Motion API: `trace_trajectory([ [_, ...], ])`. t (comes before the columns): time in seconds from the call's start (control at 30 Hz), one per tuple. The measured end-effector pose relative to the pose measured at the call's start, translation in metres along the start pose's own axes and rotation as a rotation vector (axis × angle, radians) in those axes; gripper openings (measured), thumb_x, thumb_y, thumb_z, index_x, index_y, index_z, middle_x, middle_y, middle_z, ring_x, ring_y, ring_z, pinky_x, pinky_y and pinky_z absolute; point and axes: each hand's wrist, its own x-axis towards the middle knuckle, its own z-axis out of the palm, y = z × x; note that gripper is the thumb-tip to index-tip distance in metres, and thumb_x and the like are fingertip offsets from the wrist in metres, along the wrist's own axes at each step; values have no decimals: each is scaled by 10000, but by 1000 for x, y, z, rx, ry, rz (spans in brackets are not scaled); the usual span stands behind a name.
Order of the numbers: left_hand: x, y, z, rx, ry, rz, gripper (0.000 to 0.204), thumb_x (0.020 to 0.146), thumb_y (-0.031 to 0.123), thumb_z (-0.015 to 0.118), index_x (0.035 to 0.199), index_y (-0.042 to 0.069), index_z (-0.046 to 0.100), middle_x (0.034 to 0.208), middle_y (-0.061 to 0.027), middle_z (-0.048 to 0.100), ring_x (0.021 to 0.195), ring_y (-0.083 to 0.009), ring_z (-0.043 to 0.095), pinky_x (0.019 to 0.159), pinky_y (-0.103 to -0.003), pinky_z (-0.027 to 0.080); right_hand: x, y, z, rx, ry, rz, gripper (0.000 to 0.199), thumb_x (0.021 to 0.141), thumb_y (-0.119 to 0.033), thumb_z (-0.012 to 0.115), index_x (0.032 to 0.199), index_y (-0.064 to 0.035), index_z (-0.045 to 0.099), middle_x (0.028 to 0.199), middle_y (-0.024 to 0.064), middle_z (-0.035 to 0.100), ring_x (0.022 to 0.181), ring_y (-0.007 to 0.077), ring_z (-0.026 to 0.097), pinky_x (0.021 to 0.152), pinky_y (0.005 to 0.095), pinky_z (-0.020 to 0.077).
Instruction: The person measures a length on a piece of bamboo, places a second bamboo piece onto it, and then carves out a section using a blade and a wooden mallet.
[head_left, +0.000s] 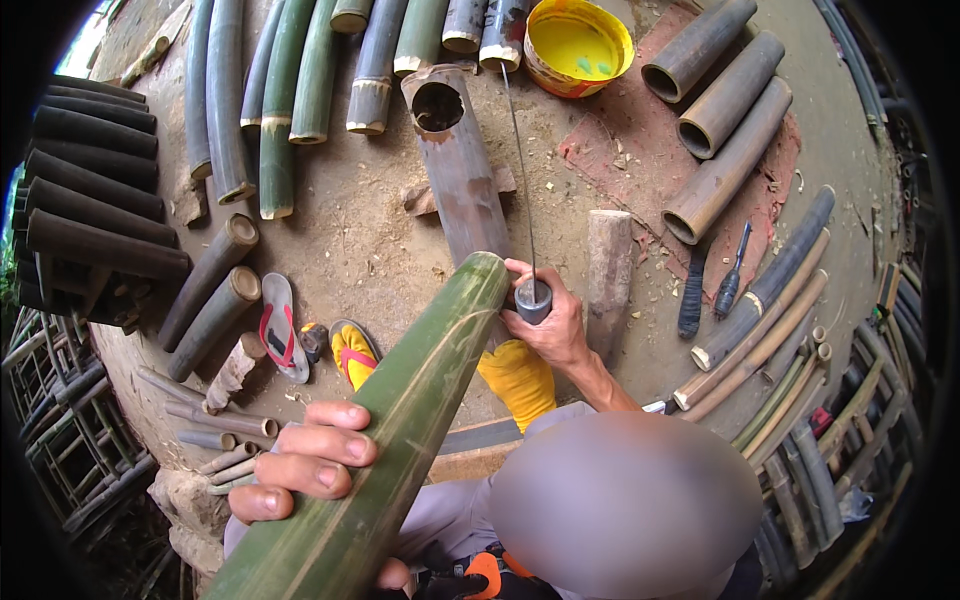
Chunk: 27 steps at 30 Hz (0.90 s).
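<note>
Head view shows a big green bamboo pole (pixel 408 405) in the left hand (pixel 315 460). That hand is wrapped around it: four fingers lie over the top from the left side, and the thumb tip peeks out on the right side. The pole looks hard and stiff, so I don't think it bends. It is probably hollow, so it may be light for its size, but such a long piece could still pull on one hand. Its skin looks smooth and may slip. A good place to hold seems to be around the round middle, away from the cut rim.

Its long way runs on a slant, from below the left hand, near the body, up and to the right. The far end points away from the person and sits just left of the right hand (pixel 557 325). The near end is out of sight.

Past the far end lies a grey-brown bamboo tube (pixel 458 175). I cannot tell if the two touch. Just right of the right hand is a short log (pixel 610 262). The right hand is closed around a dark-handled thin metal tool (pixel 534 303), which points away from the body. Just below that hand is a yellow sock (pixel 518 380).
</note>
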Motion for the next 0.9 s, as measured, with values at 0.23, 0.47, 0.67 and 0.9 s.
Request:
trace_trajectory([
  [0.23, 7, -2, 4, 10, 59, 46, 962, 645, 493, 846, 1326, 63, 320, 1104, -102, 523, 1002, -278, 555, 880, -492, 421, 5, -4, 1, 33, -12, -8, 375, 724, -44, 766, 1001, -43, 514, 1228, 146, 624, 957, 166, 647, 813, 308, 519],
  [0.47, 2, -2, 1, 29, 32, 44, 948, 670, 413, 855, 1337, 58, 283, 1101, -126, 519, 987, -316, 574, 848, -528, 446, 7, 2, -25, -137, 26, -225, 414, 723, -57, 742, 1084, -47, 538, 1116, 124, 649, 931, 170, 643, 790, 305, 518],
  [0.67, 6, -2, 2, 18, 9, 7, 879, 694, 430, 814, 1326, 62, 329, 1090, -109, 515, 1010, -280, 548, 888, -489, 414, 39, -41, -138, -721, -127, -621, 426, 698, -62, 676, 1098, -28, 535, 782, 93, 559, 595, 199, 588, 509, 341, 513],
  [0.9, 7, -1, 2, 20, -4, 3, 868, 689, 462, 801, 1314, 58, 353, 1083, -98, 511, 1010, -259, 533, 902, -469, 394, 89, -48, -172, -1148, -726, -488, 369, 729, -210, 732, 1012, -100, 524, 838, 125, 599, 715, 316, 632, 604, 428, 523],
])
